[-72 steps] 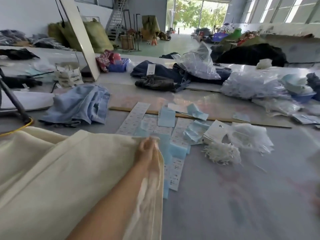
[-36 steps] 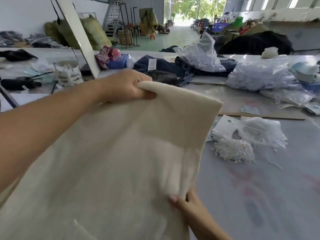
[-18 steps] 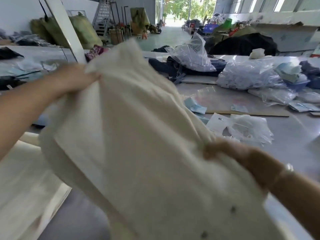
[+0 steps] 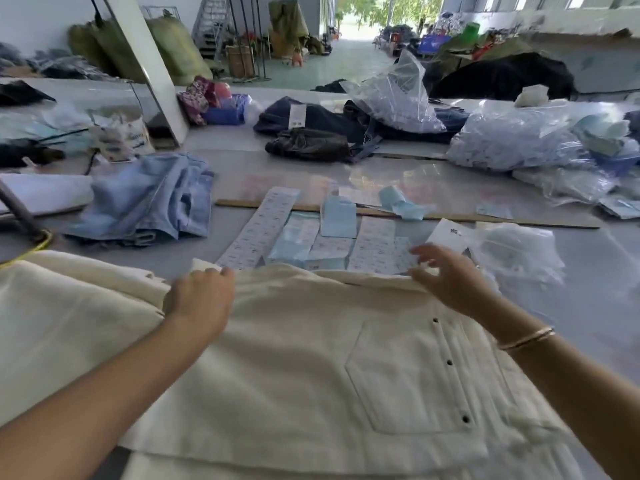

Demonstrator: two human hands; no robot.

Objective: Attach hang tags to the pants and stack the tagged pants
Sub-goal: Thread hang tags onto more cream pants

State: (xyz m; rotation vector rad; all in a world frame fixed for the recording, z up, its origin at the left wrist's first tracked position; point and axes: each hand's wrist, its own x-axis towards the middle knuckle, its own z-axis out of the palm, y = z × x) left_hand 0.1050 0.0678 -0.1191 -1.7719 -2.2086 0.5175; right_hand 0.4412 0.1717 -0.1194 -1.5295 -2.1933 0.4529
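Lying flat at the worktop's near edge, the cream pants (image 4: 311, 358) need their waistband square; left hand (image 4: 201, 299) presses there with relaxed fingers, right hand (image 4: 450, 278) hovers spread, empty, toward the hang tags (image 4: 337, 221).

A garment workshop or finishing hall — large, open, industrial. A long grey table (image 4: 571, 306) runs across the scene, strewn with clothing: cream pants (image 4: 311, 375) near, folded light-blue jeans (image 4: 149, 199) at left, dark jeans (image 4: 311, 133) farther off. Rows of paper tags (image 4: 370, 244) lie in the middle, and clear plastic bags (image 4: 512, 140) of packaged stock heap up at right. Far behind, stuffed green sacks (image 4: 173, 46) lean on the left wall beside a metal staircase (image 4: 207, 26) and bare garment racks (image 4: 256, 36). A wide doorway (image 4: 363, 15) at the far end opens onto trees — more piled goods line the concrete floor (image 4: 329, 67) on the way.
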